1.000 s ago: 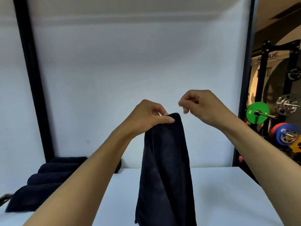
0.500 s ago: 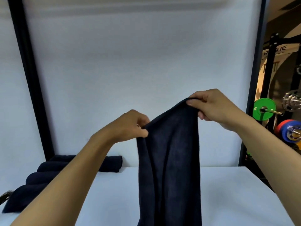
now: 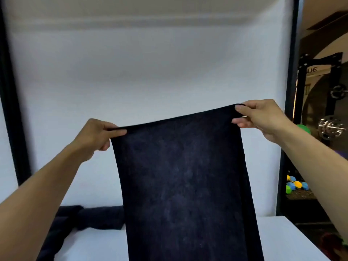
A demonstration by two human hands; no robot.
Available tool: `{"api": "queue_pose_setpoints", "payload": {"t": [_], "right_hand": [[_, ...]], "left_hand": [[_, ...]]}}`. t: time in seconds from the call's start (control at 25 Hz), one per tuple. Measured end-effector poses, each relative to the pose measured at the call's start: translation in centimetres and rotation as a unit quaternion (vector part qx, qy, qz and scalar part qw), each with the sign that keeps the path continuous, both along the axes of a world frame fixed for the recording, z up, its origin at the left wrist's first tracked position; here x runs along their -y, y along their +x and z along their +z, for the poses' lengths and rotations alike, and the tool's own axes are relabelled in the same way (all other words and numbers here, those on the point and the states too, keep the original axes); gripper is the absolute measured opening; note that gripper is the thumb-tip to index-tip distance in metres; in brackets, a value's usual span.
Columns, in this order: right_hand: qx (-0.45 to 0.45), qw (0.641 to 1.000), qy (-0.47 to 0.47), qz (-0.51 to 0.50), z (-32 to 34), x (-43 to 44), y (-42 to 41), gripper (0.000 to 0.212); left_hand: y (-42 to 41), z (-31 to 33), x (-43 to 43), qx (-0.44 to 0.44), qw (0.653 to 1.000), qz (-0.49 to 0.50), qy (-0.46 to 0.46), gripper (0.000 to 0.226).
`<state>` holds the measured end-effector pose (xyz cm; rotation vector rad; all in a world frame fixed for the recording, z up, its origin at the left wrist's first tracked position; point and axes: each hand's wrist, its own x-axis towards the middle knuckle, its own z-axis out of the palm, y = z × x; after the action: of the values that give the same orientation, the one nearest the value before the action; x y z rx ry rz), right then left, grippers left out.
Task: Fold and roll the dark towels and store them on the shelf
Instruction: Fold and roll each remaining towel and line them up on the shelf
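A dark navy towel (image 3: pixel 186 185) hangs spread out in front of me, its top edge stretched taut and slanting up to the right. My left hand (image 3: pixel 96 137) pinches the towel's top left corner. My right hand (image 3: pixel 261 117) pinches the top right corner, held higher. The towel's lower end runs out of the bottom of the view over a white table (image 3: pixel 282 240). Other dark towels (image 3: pixel 90 217) lie rolled or folded on the table at the back left, partly hidden by my left arm.
A white wall panel (image 3: pixel 150 72) framed by black posts (image 3: pixel 11 110) stands behind the table. To the right is a gym area with a rack (image 3: pixel 320 72), weight plates (image 3: pixel 331 127) and coloured dumbbells (image 3: pixel 295 185) on the floor.
My right hand has taken hold of the towel's other corner and my hands have moved apart, spreading the bunched towel flat. The view has shifted left and closer.
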<state>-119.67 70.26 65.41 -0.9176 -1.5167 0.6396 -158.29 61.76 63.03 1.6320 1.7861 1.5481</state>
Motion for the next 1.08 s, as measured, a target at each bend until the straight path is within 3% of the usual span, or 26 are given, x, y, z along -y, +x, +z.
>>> {"api": "queue_pose_setpoints", "payload": {"t": [0.08,0.16,0.24,0.36,0.52,0.64,0.76,0.92,1.08], "right_hand": [[-0.09,0.995,0.036,0.029,5.3,-1.3,-0.1,0.008],[-0.169,0.978,0.095,0.072,10.3,-1.4,-0.2,0.009],[-0.225,0.957,0.145,0.11,13.9,-0.7,0.2,0.011],[-0.239,0.944,0.191,0.124,15.3,1.9,0.5,0.01],[-0.211,0.95,0.206,0.107,12.4,5.8,1.0,0.011],[-0.199,0.952,0.193,0.128,9.9,8.5,1.8,0.026],[-0.179,0.959,0.176,0.128,8.7,9.8,2.4,0.01],[-0.168,0.974,0.115,0.101,8.0,8.8,3.0,0.009],[-0.092,0.995,0.032,0.037,5.9,3.8,2.4,0.019]], "left_hand": [[0.8,5.7,-1.9,0.099,0.989,-0.029,0.11,0.023],[2.2,10.9,-2.2,0.159,0.961,-0.065,0.218,0.007],[4.0,14.7,-1.1,0.183,0.931,-0.075,0.306,0.01],[5.2,16.9,1.6,0.187,0.908,-0.094,0.363,0.011],[4.7,14.9,5.0,0.196,0.901,-0.098,0.375,0.007],[4.2,12.3,7.4,0.196,0.905,-0.107,0.363,0.007],[3.9,10.7,8.6,0.2,0.915,-0.11,0.334,0.007],[4.0,9.2,7.9,0.213,0.925,-0.102,0.297,0.002],[3.5,7.3,3.5,0.2,0.958,-0.039,0.204,0.03]]}}
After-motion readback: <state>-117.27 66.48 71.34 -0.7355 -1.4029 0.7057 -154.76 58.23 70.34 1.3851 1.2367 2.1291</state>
